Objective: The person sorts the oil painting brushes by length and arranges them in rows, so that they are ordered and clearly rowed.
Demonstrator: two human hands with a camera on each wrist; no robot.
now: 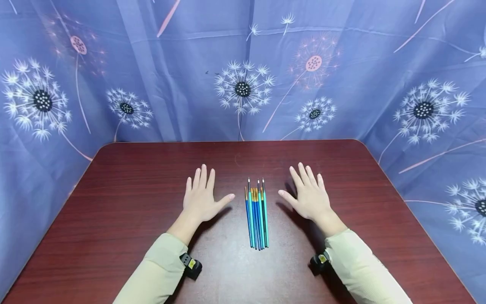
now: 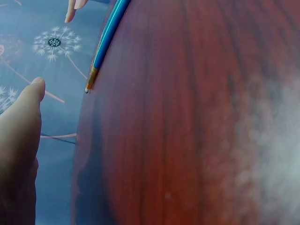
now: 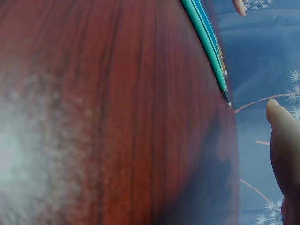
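Observation:
A bundle of slim paintbrushes (image 1: pixel 257 219) lies on the table between my hands, handles towards me and bristle tips pointing away. Some handles are blue, others turquoise or dark, and several ferrules are gold. To the left of the brushes, my left hand (image 1: pixel 201 200) is palm down with fingers straight and spread, holding nothing. My right hand (image 1: pixel 309 196) mirrors it on the other side, also spread and holding nothing. In the left wrist view the brushes (image 2: pixel 107 40) show beyond my thumb; the right wrist view shows the turquoise brush handles (image 3: pixel 206 42).
The dark red wood-grain table (image 1: pixel 133 190) has rounded far corners. Blue curtains (image 1: pixel 182 84) with dandelion prints hang behind it and along both sides. A small black wrist camera (image 1: pixel 193 267) sits at my left sleeve, another black camera (image 1: pixel 319 262) at my right.

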